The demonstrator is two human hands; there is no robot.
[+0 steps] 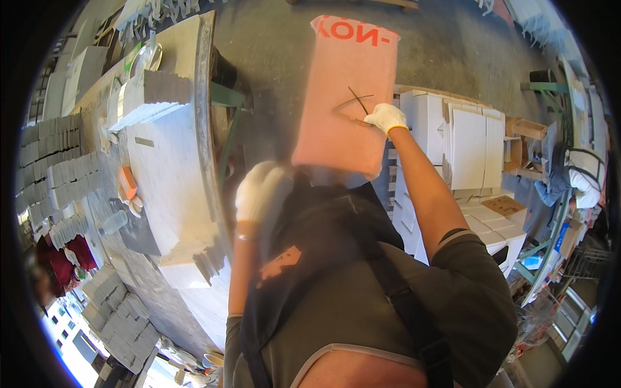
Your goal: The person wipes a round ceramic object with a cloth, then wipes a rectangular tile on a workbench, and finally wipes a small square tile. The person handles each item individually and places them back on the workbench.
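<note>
Head view: keeping both gloved hands well apart. Resting the right hand (386,119) on the right side of a pink sack (346,68), curling it at the end of a thin brown strip (352,118), just below crossing dark lines (358,99); being unable to tell a firm grip from a mere touch. Holding the left hand (263,191), blurred, near the sack's lower left corner, just beside the dark apron (314,210); not making out anything in it. Facing the sack straight ahead, between a table (205,84) at left and white boxes (477,149) at right.
</note>
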